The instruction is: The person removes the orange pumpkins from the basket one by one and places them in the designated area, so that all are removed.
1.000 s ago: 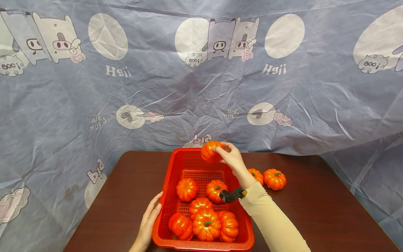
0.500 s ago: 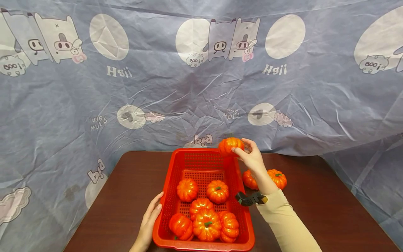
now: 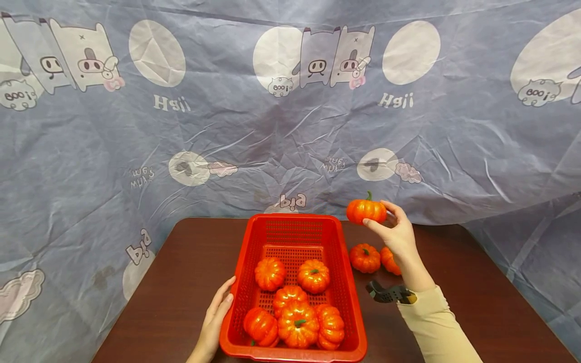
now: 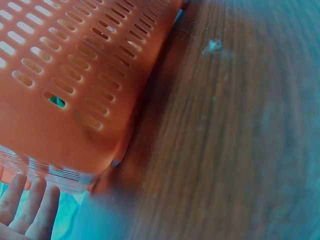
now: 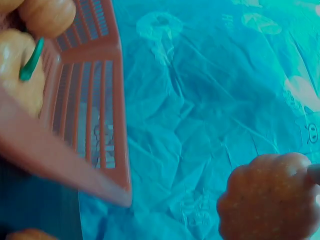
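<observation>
A: What is the right hand point(image 3: 399, 236) gripping over the brown wooden table point(image 3: 195, 257)?

B: The hand is pinching a glossy orange pumpkin point(image 3: 366, 212) between thumb and fingers, and the green stem point(image 3: 369, 195) is pointing upward.

A: Where is that pumpkin hanging in relation to the red perforated basket point(image 3: 292, 354)?

B: It is hanging in the air outside the basket, off the far part of the right rim. From the right hand, it is lying to the left, on the basket's side; its wider axis is running roughly left to right.

A: What is sitting beneath it?

B: Two others are sitting on the table, just right of the basket. The left table pumpkin point(image 3: 365, 258) is appearing directly below the held one in the head view; the right hand and wrist are partly hiding the right table pumpkin point(image 3: 391, 261). The views are not making the height between them plain.

A: Which hand is working nearer?

B: The right, clearly. Across the basket, the left hand point(image 3: 214, 315) is resting with fingers extended against the left side, grasping nothing and apparently steadying it.

A: And inside?

B: Six similar pumpkins point(image 3: 297, 330) are lying in the basket, mostly crowding the near end.
</observation>
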`<state>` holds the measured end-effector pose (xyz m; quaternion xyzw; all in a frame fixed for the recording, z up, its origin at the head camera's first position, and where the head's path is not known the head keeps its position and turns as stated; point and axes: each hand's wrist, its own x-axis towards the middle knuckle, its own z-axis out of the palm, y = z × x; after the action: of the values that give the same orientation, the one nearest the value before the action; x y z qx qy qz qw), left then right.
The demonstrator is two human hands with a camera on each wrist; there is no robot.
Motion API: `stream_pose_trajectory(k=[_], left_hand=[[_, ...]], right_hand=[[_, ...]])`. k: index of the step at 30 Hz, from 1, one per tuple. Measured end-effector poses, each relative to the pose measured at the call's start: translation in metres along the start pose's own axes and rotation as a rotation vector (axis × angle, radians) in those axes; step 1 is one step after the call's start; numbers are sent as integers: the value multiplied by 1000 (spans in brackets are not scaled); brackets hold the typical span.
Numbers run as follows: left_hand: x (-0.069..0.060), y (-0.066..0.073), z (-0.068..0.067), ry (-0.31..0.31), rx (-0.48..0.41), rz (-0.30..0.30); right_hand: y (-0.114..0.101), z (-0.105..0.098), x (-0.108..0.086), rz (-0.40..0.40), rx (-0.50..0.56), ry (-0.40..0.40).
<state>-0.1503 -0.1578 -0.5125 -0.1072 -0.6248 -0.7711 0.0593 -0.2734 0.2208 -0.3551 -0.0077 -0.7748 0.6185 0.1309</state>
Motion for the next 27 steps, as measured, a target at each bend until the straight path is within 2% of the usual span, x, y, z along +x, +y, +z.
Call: stream_pose_trajectory(k=[3, 4, 6, 9, 12, 16, 21, 27], left_hand=[[0, 0, 0, -1, 1, -1], [0, 0, 0, -2, -1, 0], [0, 0, 0, -7, -8, 0], [0, 0, 0, -9, -15, 4], [0, -1, 0, -13, -17, 15], [0, -1, 0, -9, -8, 21], [1, -1, 0, -10, -5, 22], [0, 0, 0, -8, -11, 13]], right_hand=[[10, -8, 2, -42, 31, 34], [21, -12, 7, -74, 91, 42], [26, -18, 8, -82, 119, 60], [27, -26, 8, -57, 122, 113], [20, -33, 4, -12, 29, 182], [27, -44, 5, -2, 13, 255], [39, -59, 7, 29, 50, 317], [56, -74, 7, 41, 186, 390]])
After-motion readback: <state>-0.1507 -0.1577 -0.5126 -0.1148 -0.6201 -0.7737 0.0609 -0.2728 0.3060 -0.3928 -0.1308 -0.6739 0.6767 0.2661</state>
